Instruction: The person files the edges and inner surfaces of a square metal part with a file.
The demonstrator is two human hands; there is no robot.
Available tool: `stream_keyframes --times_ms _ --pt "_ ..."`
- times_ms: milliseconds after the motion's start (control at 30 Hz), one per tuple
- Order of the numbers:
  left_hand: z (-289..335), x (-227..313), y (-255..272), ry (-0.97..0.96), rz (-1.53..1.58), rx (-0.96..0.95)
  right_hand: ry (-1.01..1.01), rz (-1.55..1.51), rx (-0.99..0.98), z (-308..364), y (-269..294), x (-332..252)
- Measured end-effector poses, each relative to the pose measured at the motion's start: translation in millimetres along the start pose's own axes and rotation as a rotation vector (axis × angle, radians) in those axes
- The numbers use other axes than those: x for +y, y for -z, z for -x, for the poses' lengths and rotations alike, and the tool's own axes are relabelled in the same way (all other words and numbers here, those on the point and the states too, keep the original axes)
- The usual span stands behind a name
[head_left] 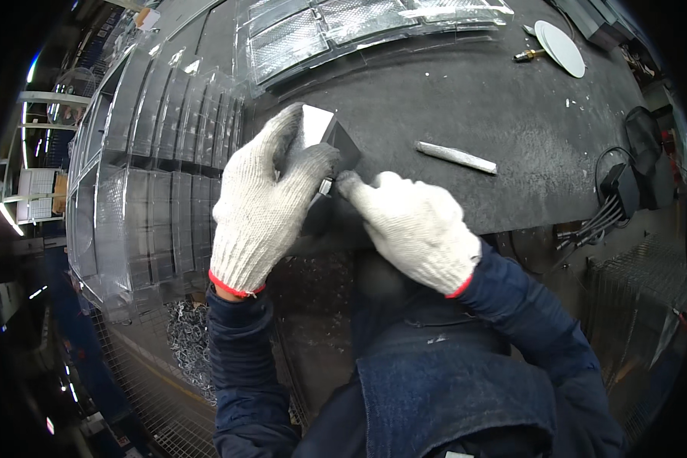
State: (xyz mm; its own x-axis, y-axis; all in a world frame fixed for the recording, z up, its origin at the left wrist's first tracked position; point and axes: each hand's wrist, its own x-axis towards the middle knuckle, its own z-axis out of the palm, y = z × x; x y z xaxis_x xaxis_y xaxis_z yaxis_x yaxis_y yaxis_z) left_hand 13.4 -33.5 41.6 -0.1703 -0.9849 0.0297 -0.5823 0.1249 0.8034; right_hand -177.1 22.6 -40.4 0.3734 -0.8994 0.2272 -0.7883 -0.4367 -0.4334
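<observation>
My left hand, in a white knit glove with a red cuff, grips a small box-shaped metal part near the table's front edge. One face of the part is bright, and the side turned right is dark grey. My right hand, gloved the same way, is closed with its fingertips right beside the part's near end. Whatever it may be pinching is hidden. A small shiny bit shows between the two hands.
Clear plastic trays with compartments are stacked at the left. Another clear tray lies at the back. A pale stick rests to the right. Farther off lies a white disc by a brass fitting. A wire basket stands low right.
</observation>
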Motion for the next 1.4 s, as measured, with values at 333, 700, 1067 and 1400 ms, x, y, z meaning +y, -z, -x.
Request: stream_keyframes --times_ms 333,700,1067,1400 --pt "2 2 -1 0.096 0.072 0.032 -0.028 -0.096 0.041 2 4 3" --pt "6 7 -6 0.049 0.015 0.028 -0.019 0.016 -0.044 5 6 -16" --pt "5 5 -3 0.048 -0.019 0.005 -0.001 -0.09 0.039 1 5 0" --pt "4 5 -1 0.13 0.039 -0.002 -0.058 -0.146 0.002 -4 1 2"
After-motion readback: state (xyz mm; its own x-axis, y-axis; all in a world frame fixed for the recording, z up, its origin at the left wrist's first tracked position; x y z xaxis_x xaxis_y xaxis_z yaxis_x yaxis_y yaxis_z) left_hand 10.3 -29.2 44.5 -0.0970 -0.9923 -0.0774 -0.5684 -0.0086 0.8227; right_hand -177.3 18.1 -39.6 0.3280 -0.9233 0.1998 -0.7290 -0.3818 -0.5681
